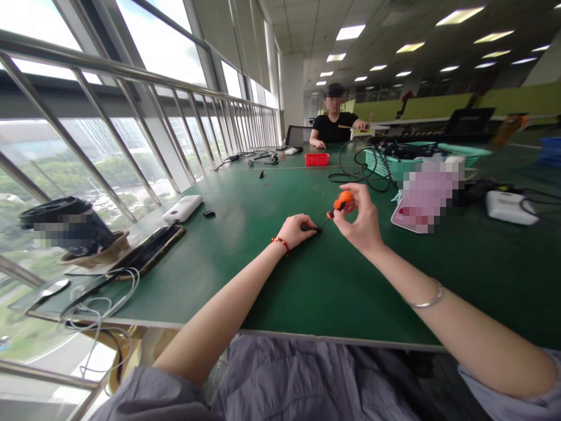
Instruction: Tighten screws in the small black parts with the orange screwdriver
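My right hand (360,217) is closed around the orange and black handle of a screwdriver (342,203). Its thin shaft slants down and left toward a small black part (316,228) on the green table (280,280). My left hand (298,230) pinches that small black part against the tabletop, and the fingers cover much of it. The shaft's tip meets the part or ends very close to it; I cannot tell which. What kind of part it is does not show.
A red tray (317,159) and a teal basket (464,153) with cables stand farther back. A phone (423,202) leans at right, a white adapter (511,207) beyond. At left are a cup (72,231), a white power bank (183,209) and a railing. A person (335,123) sits opposite.
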`<state>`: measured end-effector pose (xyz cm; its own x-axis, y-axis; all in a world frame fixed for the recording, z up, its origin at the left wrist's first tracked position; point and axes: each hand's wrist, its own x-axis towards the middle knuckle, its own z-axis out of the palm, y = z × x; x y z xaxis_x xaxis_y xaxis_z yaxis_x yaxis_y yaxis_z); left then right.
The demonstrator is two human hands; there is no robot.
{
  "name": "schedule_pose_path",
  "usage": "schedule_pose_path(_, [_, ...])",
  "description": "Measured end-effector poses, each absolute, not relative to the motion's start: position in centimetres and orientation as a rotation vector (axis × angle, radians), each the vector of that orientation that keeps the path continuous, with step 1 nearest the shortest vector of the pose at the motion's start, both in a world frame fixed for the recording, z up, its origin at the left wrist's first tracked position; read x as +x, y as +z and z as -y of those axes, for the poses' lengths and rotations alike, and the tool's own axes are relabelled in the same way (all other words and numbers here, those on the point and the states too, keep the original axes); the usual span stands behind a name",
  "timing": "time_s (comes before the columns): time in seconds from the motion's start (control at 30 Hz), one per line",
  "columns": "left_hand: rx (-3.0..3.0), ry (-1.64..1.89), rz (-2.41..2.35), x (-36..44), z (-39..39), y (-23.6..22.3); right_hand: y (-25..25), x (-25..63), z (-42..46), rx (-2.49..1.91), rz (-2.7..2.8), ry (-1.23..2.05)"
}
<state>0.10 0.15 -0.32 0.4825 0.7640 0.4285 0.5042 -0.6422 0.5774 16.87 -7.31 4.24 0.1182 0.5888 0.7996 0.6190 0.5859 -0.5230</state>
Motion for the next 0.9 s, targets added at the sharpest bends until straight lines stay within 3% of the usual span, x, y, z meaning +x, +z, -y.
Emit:
schedule_pose_path(0.3, [2.355, 0.944, -1.061, 0.12, -0.04, -0.14, 4.54, 16.40, 7.90, -1.229, 1.562, -0.055])
schedule_pose_path(0.9, [2.335, 0.949, -1.074, 0.17, -0.06, -0.21, 4.15, 16.39, 7.65, -1.135, 1.567, -0.038])
